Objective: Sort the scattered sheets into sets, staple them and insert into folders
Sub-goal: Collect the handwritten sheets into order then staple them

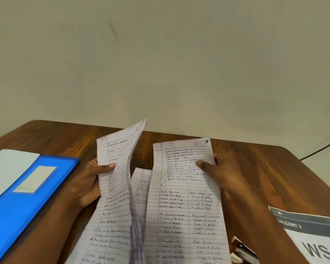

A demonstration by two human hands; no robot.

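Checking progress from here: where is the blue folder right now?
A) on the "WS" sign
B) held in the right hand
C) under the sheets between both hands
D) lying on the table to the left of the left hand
D: the blue folder lies on the table, left of the left hand, which grips a bundle of lined sheets.

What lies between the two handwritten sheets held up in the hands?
Head view: another handwritten sheet shows in the gap between the left-hand sheets and the right-hand sheet.
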